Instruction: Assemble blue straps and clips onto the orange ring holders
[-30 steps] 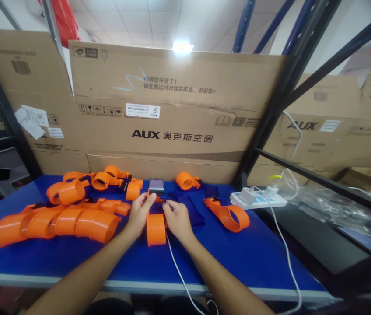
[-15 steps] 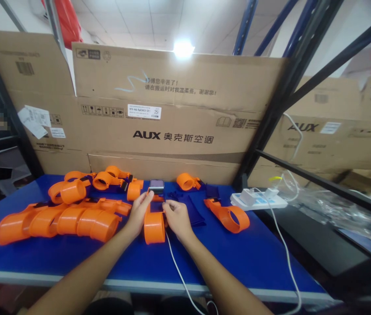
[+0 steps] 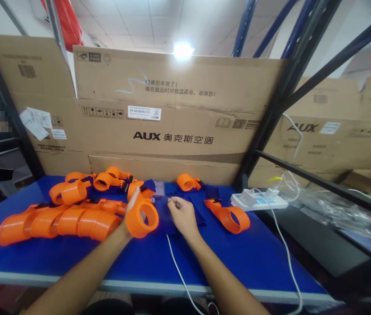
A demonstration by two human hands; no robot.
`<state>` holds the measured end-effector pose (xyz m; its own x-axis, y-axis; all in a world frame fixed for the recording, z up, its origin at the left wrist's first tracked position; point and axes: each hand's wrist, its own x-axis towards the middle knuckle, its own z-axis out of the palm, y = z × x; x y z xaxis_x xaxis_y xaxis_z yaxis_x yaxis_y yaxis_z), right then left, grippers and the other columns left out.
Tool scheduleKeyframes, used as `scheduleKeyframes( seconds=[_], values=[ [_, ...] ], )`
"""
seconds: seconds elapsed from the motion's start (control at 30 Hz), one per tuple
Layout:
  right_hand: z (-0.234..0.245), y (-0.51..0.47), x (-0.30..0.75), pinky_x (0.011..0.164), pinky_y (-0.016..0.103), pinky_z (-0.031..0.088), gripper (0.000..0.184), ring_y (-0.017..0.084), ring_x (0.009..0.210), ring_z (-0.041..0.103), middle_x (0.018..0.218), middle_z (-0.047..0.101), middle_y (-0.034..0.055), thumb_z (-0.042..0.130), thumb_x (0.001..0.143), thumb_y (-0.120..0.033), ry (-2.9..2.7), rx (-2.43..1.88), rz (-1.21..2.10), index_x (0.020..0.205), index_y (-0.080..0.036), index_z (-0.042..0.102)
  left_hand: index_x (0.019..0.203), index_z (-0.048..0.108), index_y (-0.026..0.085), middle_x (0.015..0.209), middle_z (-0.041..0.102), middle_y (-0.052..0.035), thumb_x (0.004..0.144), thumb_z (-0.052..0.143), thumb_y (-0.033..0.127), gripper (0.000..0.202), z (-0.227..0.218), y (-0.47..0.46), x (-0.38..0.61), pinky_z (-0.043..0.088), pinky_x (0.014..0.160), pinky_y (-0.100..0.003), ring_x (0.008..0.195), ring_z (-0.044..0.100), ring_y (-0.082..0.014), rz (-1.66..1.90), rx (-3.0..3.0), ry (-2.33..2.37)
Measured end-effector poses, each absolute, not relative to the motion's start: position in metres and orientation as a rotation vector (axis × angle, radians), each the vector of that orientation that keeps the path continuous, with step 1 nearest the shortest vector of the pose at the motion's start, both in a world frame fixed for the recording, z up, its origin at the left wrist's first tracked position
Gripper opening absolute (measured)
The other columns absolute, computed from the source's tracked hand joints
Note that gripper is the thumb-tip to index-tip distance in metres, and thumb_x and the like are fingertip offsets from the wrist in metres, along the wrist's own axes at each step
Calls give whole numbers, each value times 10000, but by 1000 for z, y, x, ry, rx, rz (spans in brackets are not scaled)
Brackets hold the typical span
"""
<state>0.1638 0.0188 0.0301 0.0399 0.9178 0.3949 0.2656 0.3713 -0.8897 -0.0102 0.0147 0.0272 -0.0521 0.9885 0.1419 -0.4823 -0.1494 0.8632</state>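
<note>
In the head view, my left hand (image 3: 130, 214) is closed around an orange plastic ring with a handle (image 3: 149, 223), its round opening tilted towards me. A dark blue piece (image 3: 148, 188) shows at the far end of that handle. My right hand (image 3: 182, 214) is to the right of it, fingertips pinched on a thin dark blue sheet (image 3: 167, 216) that hangs down beside the ring. Behind my hands is a small flat device with a pale screen (image 3: 160, 189), partly hidden.
Several similar orange rings lie in a row (image 3: 67, 221) and a cluster (image 3: 106, 180) on the left. Single ones sit at the back (image 3: 187, 181) and right (image 3: 234, 218). A white power strip (image 3: 260, 200) with cables stands right; cardboard (image 3: 172, 153) walls the back.
My left hand has moved left and turned the orange ring so its opening faces me. My right hand has shifted slightly up and right, and the dark blue sheet now shows below its fingers.
</note>
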Motion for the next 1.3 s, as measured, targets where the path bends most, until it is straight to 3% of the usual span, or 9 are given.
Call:
scheduleKeyframes(
  seconds=[0.2, 0.33, 0.5, 0.67, 0.77, 0.97, 1.03, 1.2, 1.3],
  values=[
    [53, 26, 206, 790, 318, 501, 433, 259, 845, 706, 962, 773, 123, 448, 988, -464, -1596, -1371, 93, 1079, -167, 750, 833, 621, 185, 627, 639, 4, 688, 813, 595, 475, 21, 18, -6, 465, 500, -247, 502, 582, -126, 1438, 792, 788],
    [58, 29, 223, 808, 343, 492, 389, 297, 946, 713, 1061, 745, 169, 433, 1008, -353, -1722, -1682, -127, 1195, -156, 712, 833, 605, 182, 689, 662, -3, 698, 800, 593, 475, 16, 17, -5, 391, 478, -215, 532, 584, -112, 1437, 990, 870],
    [52, 32, 226, 753, 359, 490, 401, 303, 956, 712, 1168, 682, 192, 397, 1015, -269, -1819, -1923, -136, 1323, -170, 633, 822, 584, 195, 695, 648, 10, 743, 763, 590, 440, 14, 14, -2, 364, 479, -219, 529, 569, -106, 1418, 1082, 879],
    [50, 35, 230, 803, 408, 487, 366, 337, 997, 669, 1076, 664, 224, 451, 984, -262, -1827, -1927, -223, 1232, -129, 684, 809, 576, 200, 702, 650, 10, 742, 762, 585, 433, 14, 12, -2, 367, 482, -224, 527, 569, -109, 1420, 1097, 881],
    [52, 35, 226, 867, 438, 482, 349, 333, 1004, 636, 1027, 670, 206, 495, 947, -257, -1771, -1719, -228, 1192, -114, 699, 800, 582, 199, 705, 653, 6, 732, 767, 587, 436, 15, 12, -2, 360, 474, -220, 519, 570, -109, 1424, 1092, 891],
    [51, 20, 195, 762, 321, 539, 488, 202, 883, 663, 1116, 707, 84, 545, 919, -305, -1985, -964, 369, 1397, -210, 550, 857, 631, 191, 681, 645, 10, 729, 754, 617, 462, 19, 11, 1, 407, 496, -220, 511, 575, -112, 1490, 1067, 908],
    [49, 14, 185, 768, 324, 544, 524, 211, 912, 673, 1141, 714, 89, 586, 911, -330, -2035, -927, 402, 1418, -213, 533, 882, 637, 190, 654, 633, 17, 741, 744, 620, 465, 20, 10, 2, 419, 500, -222, 512, 585, -119, 1493, 1068, 904],
    [42, 9, 174, 699, 308, 538, 470, 198, 741, 672, 934, 742, 77, 548, 961, -373, -2007, -1022, 303, 1392, -186, 568, 917, 630, 196, 560, 605, 33, 782, 726, 593, 430, 20, 6, 5, 426, 500, -223, 478, 586, -131, 1452, 1093, 881],
    [37, 9, 174, 704, 309, 538, 463, 208, 759, 674, 952, 739, 94, 534, 964, -361, -2045, -1017, 181, 1390, -184, 570, 956, 641, 193, 580, 627, 23, 750, 762, 569, 446, 20, 4, 6, 429, 495, -227, 480, 596, -137, 1413, 1040, 845]
  ],
)
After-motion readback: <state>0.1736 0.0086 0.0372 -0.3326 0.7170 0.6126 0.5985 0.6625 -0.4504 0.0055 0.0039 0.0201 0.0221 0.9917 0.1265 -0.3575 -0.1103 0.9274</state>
